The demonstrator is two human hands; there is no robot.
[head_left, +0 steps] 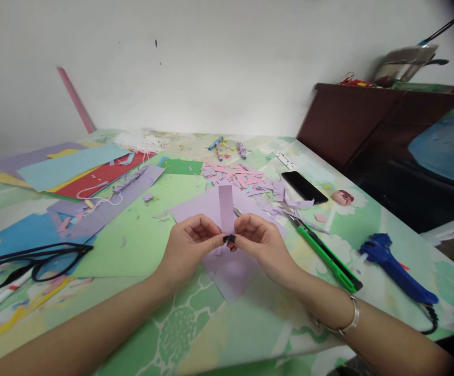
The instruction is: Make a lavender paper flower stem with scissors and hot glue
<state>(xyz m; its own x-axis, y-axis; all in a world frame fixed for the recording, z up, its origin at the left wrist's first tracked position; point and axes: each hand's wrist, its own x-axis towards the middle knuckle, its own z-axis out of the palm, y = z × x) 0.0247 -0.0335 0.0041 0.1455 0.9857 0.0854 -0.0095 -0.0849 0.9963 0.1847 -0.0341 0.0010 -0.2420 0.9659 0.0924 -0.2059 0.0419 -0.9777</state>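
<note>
A short purple paper strip [226, 208] stands upright between my hands, pinched at its lower end. My left hand [193, 241] grips it from the left with thumb and fingertips. From the other side, my right hand [261, 241] pinches the same end, and the two thumbs meet there. Below them lies a purple paper sheet [233, 282], partly hidden by my hands. Behind the strip, a thin metallic thing shows in part near my right fingers. Purple and pink paper scraps [242, 176] are heaped just beyond.
Right of my hands lie a green utility knife [324, 253], a blue glue gun [399, 271], a black phone [304, 187] and a pinkish eraser-like lump [342, 197]. On the left are black glasses [35, 261], a light green sheet [133, 230], coloured papers and white string [139, 141].
</note>
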